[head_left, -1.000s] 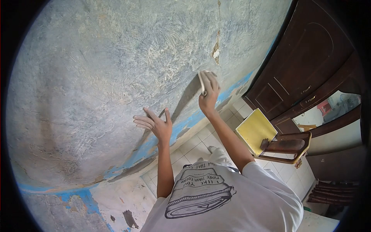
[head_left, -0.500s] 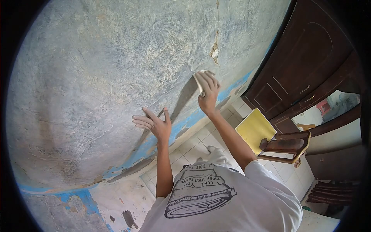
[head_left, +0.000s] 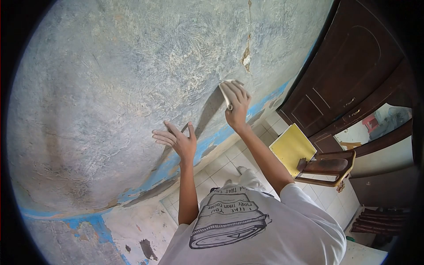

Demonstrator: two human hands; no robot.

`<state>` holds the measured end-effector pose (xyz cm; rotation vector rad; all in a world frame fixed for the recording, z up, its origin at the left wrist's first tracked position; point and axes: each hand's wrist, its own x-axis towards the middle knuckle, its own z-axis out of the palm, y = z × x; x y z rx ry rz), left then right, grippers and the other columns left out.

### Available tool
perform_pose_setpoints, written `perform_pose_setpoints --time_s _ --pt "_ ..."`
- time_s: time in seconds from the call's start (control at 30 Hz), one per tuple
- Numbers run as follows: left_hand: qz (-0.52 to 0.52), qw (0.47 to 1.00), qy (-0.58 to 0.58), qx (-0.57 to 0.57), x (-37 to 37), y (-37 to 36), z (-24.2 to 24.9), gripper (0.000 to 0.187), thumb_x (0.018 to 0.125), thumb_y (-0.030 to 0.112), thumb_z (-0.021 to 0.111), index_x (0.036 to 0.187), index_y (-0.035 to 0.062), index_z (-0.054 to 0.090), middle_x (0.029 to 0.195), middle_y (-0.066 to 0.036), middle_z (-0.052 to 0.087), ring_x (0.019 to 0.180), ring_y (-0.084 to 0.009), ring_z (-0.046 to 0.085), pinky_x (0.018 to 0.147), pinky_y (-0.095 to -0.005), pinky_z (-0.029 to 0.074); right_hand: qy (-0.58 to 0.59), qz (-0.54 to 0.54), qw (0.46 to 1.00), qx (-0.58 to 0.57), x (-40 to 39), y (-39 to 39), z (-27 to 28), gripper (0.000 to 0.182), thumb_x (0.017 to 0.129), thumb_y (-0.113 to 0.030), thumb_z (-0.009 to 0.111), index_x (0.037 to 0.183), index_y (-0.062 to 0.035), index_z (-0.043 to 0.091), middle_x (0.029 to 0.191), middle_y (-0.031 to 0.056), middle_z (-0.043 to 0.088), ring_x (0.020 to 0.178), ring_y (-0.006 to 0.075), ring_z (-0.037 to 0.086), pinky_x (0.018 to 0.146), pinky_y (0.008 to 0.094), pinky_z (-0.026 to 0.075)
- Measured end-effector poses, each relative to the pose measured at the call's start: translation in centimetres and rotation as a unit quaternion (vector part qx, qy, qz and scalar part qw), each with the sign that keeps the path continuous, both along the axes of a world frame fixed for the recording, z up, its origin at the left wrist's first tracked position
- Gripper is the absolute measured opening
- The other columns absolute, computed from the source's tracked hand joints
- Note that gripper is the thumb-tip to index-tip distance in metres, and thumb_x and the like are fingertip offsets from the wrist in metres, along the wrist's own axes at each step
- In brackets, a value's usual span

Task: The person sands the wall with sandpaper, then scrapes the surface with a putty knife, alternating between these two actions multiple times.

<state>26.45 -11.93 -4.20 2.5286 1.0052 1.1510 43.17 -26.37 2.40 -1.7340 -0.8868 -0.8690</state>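
Observation:
Pressed to the rough grey-blue wall [head_left: 145, 70], my right hand [head_left: 237, 99] holds a folded pale sheet [head_left: 225, 97], its fingers laid over it. The sheet's curled edge shows beside the palm; its far side is hidden. Lower and to the left, my left hand [head_left: 179, 140] has its fingers spread near the wall, with nothing in it. Above my right hand, a crack with a chipped patch [head_left: 246, 59] runs down the wall.
A chair with a yellow seat [head_left: 291, 149] stands on the tiled floor [head_left: 218, 170] at right. Behind it is a dark wooden cabinet [head_left: 327, 84] with a mirror [head_left: 380, 126]. Blue paint [head_left: 207, 145] bands the lower wall.
My right hand has shifted very slightly left along the wall with the sheet. My left hand has moved barely to the right, fingers still spread.

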Motion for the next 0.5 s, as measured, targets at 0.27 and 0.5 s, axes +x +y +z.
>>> perform_pose_setpoints --time_s 0.27,0.5 --pt "0.004 1.0 0.009 0.012 0.1 0.3 -0.4 0.108 0.096 0.064 0.051 0.157 -0.0054 -0.005 0.148 -0.045 -0.03 0.136 -0.0583 -0.038 0.104 -0.073 -0.021 -0.019 0.002 0.999 -0.04 0.5 -0.6 -0.2 0.072 0.066 0.014 0.049 0.131 -0.0129 0.065 0.131 0.0061 0.063 0.131 0.027 0.05 0.107 0.0419 0.027" --pt "-0.002 0.999 -0.011 0.039 0.0 0.2 -0.4 0.098 0.099 0.058 0.049 0.156 -0.0099 0.007 0.149 -0.049 -0.024 0.137 -0.0578 -0.036 0.105 -0.0709 -0.022 0.028 -0.006 1.0 -0.009 -0.3 0.0 0.0 0.068 0.069 0.016 0.045 0.129 -0.0094 0.066 0.13 0.0094 0.063 0.13 0.0298 0.051 0.11 0.041 0.029"
